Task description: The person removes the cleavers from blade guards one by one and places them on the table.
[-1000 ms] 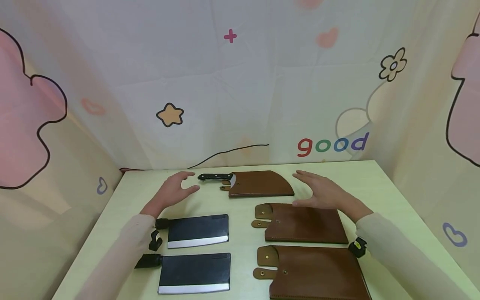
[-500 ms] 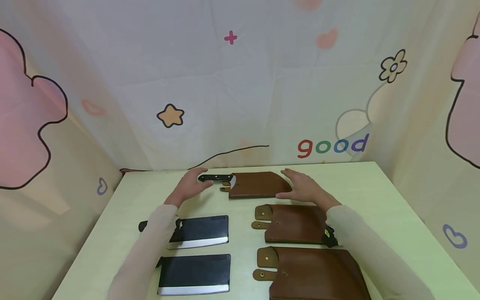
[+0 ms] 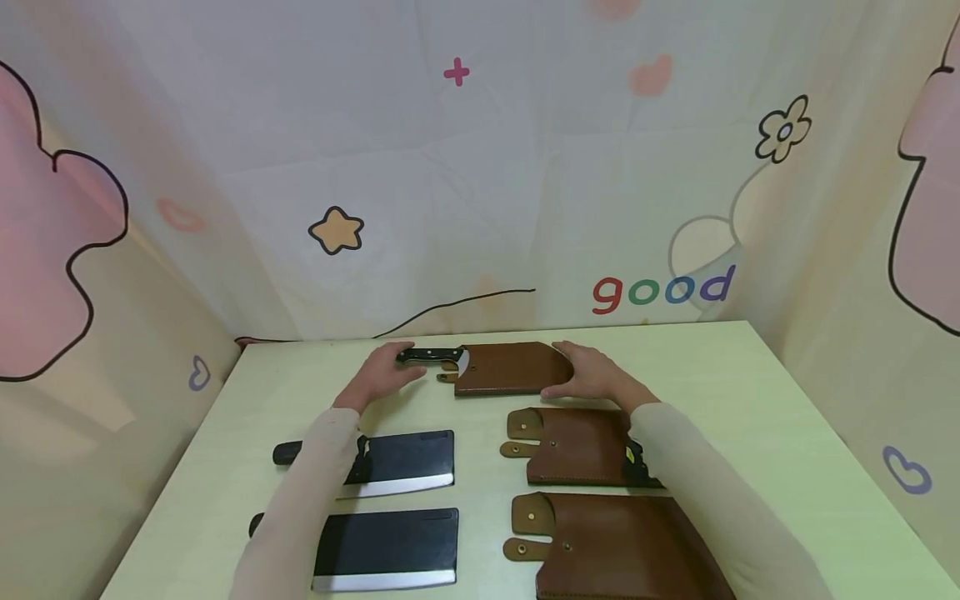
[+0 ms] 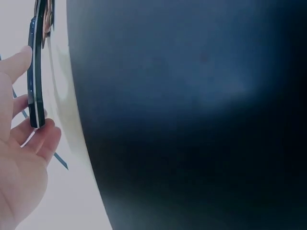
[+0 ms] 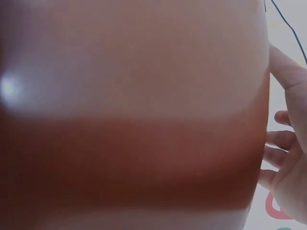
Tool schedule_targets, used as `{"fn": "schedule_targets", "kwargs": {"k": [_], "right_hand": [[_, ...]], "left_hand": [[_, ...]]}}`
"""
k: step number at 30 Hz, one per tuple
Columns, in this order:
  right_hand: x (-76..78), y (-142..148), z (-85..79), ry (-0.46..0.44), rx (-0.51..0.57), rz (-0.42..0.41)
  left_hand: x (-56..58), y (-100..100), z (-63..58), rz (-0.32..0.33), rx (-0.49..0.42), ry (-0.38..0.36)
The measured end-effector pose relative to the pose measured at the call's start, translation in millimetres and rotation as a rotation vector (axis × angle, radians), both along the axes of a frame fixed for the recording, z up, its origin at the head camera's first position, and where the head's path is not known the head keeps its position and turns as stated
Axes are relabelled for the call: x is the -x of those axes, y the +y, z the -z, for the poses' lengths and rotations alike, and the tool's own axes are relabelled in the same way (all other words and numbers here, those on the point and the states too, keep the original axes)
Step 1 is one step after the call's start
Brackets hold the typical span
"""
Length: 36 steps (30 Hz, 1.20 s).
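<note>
A cleaver lies at the back of the table in a brown leather sheath (image 3: 510, 369), its black riveted handle (image 3: 431, 355) pointing left. My left hand (image 3: 377, 372) is spread at the handle's end, thumb in front and fingers behind; in the left wrist view the thumb is right beside the handle (image 4: 35, 72). At the sheath's right end is my right hand (image 3: 592, 372), thumb at the lower corner and fingertips by the upper edge. The right wrist view has its loosely bent fingers (image 5: 283, 139) partly hidden by a brown surface.
Two dark cleavers, an upper one (image 3: 412, 458) and a lower one (image 3: 390, 546), lie at front left, handles partly covered by the left sleeve. Two brown sheaths with unfastened straps, one (image 3: 585, 442) behind the other (image 3: 615, 542), lie at right. A printed curtain (image 3: 480, 192) surrounds the table.
Both hands have moved inward toward the sheathed cleaver, the left to its handle and the right to the sheath's end. The cleavers and sheaths stay in place.
</note>
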State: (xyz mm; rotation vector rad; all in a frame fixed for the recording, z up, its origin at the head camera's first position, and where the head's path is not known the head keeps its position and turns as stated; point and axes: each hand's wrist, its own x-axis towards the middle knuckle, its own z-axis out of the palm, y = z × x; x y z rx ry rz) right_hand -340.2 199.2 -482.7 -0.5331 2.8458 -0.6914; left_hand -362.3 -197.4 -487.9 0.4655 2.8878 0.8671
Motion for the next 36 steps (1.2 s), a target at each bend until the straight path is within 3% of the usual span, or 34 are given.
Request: {"fn": "schedule_targets", "kwargs": {"k": [7, 15, 23, 36], "right_hand": [[3.0, -6, 6.6, -0.036, 0.023, -0.008], [2.3, -9, 6.0, -0.012, -0.008, -0.005], [1.5, -7, 4.1, 0.007, -0.008, -0.007], [-8.6, -4, -15.6, 0.093, -0.002, -0.021]], "left_hand": [[-2.0, 3, -3.5, -0.001, -0.042, -0.035], [-1.6, 2, -1.8, -0.010, -0.031, -0.016], [-0.3, 4, -5.2, 0.008, -0.025, 0.051], [-2.3, 5, -12.9, 0.037, -0.026, 0.180]]}}
